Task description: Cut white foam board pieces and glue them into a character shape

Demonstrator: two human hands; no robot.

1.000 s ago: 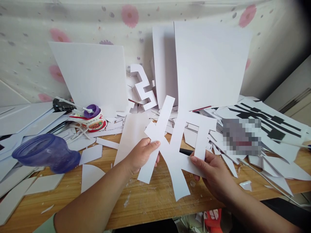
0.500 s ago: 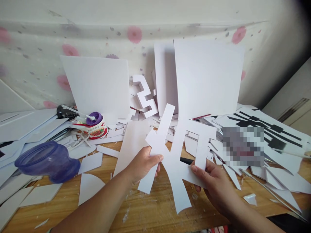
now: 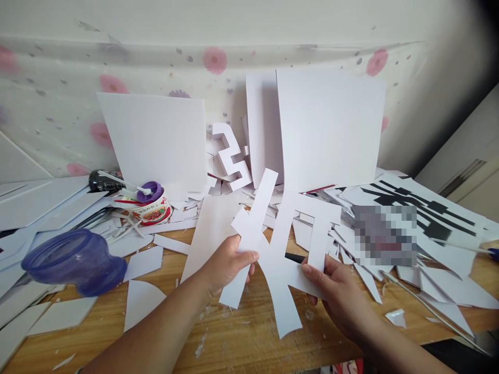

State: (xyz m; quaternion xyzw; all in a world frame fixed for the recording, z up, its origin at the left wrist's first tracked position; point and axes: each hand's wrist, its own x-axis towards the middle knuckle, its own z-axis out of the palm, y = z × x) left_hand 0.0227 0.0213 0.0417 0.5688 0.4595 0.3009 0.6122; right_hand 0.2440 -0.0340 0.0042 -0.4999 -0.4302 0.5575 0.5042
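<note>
Cutout (image 3: 277, 249) is thin, stiff white board, smooth & matt, edges clean: a slanted strip at L, a limb w/ a curved, flared foot in the middle, an open-topped or framed window at R (hard to tell exactly). It's held up over the near-middle of the worktop (image 3: 234, 345), broad face to the camera. Long axis runs approx. near-to-far; flared foot points down twd the person, strip's upper end points up, a bit R, twd the wall.

L hand (image 3: 230, 262): fingers clamped on the strip, thumb on top, rest behind. R hand (image 3: 331, 278): fingers clamped on the lower R corner, thumb on the face, others curled under. A dark bar (image 3: 295, 257) shows behind, just beside R hand.

Worktop is wood-grain, strewn w/ white offcuts (image 3: 144, 262). At L: translucent blue jar (image 3: 74, 262), on its side; paper tub (image 3: 154, 212) w/ printed food pic, lettering too small to read. Behind: a 3D zigzag piece (image 3: 232, 156) btwn upright white boards (image 3: 331, 130). At R: printed sheet (image 3: 429, 208), bold black character strokes, partly hidden; pack next to it is pixelated.
</note>
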